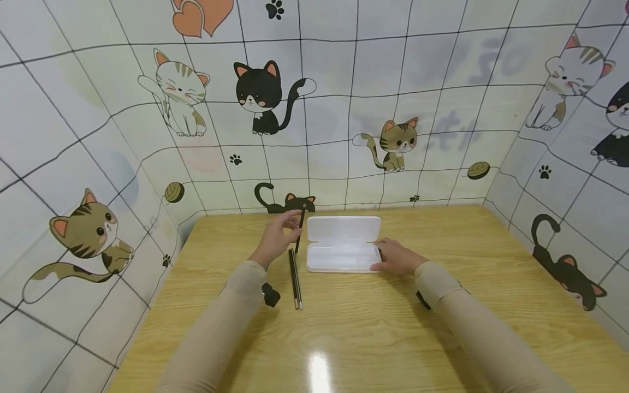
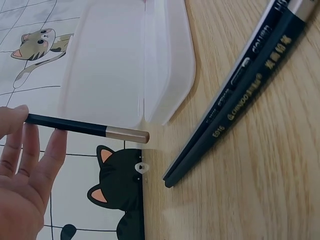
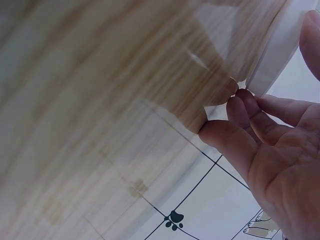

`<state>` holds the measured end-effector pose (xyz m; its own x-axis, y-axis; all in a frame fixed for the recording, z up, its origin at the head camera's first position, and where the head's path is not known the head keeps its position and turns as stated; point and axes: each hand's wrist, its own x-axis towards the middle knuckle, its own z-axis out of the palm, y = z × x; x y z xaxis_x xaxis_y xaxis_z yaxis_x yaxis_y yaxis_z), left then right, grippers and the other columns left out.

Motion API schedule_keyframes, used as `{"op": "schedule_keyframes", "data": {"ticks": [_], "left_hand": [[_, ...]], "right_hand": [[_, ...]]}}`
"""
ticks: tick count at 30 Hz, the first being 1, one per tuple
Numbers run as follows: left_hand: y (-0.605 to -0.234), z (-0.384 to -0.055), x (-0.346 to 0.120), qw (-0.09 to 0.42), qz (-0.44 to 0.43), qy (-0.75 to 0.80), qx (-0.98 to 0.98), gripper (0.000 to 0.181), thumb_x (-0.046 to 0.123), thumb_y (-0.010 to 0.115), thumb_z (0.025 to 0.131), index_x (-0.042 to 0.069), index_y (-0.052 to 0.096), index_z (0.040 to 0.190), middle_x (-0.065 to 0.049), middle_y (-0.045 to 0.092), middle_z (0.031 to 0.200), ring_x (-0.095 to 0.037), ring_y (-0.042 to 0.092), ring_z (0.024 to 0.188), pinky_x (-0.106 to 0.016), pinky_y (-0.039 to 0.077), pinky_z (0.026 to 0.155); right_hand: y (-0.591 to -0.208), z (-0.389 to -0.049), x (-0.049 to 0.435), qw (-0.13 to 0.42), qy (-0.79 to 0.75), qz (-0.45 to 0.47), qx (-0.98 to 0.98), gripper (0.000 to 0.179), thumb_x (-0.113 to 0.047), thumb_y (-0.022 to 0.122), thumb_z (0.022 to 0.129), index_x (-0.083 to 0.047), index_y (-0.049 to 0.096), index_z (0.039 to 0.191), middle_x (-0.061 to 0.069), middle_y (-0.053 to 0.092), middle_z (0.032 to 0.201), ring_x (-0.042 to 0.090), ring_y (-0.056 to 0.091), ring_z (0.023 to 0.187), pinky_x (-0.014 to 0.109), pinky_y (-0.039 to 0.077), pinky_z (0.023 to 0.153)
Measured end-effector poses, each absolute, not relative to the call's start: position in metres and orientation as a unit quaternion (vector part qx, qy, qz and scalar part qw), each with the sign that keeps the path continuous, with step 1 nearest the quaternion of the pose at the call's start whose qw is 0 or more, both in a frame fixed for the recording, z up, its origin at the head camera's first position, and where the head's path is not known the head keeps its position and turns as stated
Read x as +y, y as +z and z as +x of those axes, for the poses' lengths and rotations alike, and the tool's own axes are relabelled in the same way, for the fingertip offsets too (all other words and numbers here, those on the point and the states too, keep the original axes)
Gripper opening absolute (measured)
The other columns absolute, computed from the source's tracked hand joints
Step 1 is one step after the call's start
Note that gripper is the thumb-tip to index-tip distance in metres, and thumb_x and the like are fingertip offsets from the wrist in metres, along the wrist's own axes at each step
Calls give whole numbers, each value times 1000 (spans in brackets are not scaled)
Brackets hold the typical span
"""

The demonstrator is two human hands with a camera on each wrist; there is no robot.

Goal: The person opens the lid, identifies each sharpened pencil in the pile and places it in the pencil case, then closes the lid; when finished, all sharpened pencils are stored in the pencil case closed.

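I noted cat-print walls (image 1: 329, 164) around the table (image 1: 373, 333), two pencils (image 1: 296, 281) left of the open case (image 1: 344, 257); left hand (image 1: 280, 233) pinched another pencil (image 2: 85, 126), right hand (image 1: 399, 257) gripped the case.

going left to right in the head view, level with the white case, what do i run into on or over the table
left hand → two dark pencils lying side by side → open white case → right hand
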<state>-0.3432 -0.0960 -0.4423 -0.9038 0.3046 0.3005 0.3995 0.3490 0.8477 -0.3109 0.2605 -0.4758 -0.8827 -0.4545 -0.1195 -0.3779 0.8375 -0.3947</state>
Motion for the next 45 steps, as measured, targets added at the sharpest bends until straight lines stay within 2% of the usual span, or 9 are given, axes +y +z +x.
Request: {"op": "schedule_keyframes", "data": {"ticks": [16, 22, 32, 45], "left_hand": [[-447, -354, -75, 65, -235, -514, -822, 47, 10, 70, 97, 12, 58, 142, -9, 65, 116, -24, 63, 108, -36, 57, 78], [-447, -353, -64, 67, -240, -518, -819, 46, 11, 71, 96, 14, 59, 140, -6, 66, 114, -22, 62, 107, -38, 50, 83], [-453, -358, -57, 71, -268, -491, -826, 43, 3, 71, 95, 10, 63, 137, -7, 67, 108, -23, 64, 103, -48, 48, 97], [-466, -365, -48, 84, -323, -468, -818, 48, -6, 70, 92, 8, 62, 138, -11, 67, 105, -26, 67, 93, -45, 55, 89]], "right_hand": [[-473, -310, 261, 106, -185, -217, 953, 79, -36, 70, 97, 13, 37, 149, 33, 44, 143, 49, 42, 133, 60, 37, 109], [-473, -311, 261, 114, -187, -211, 953, 79, -35, 69, 98, 12, 35, 151, 33, 41, 147, 50, 39, 136, 60, 35, 110], [-475, -311, 262, 122, -187, -203, 953, 81, -37, 68, 98, 11, 32, 152, 35, 37, 150, 51, 36, 138, 61, 34, 111], [-475, -312, 263, 117, -183, -210, 953, 82, -39, 69, 97, 13, 33, 151, 36, 38, 148, 52, 37, 136, 61, 34, 110]]}}
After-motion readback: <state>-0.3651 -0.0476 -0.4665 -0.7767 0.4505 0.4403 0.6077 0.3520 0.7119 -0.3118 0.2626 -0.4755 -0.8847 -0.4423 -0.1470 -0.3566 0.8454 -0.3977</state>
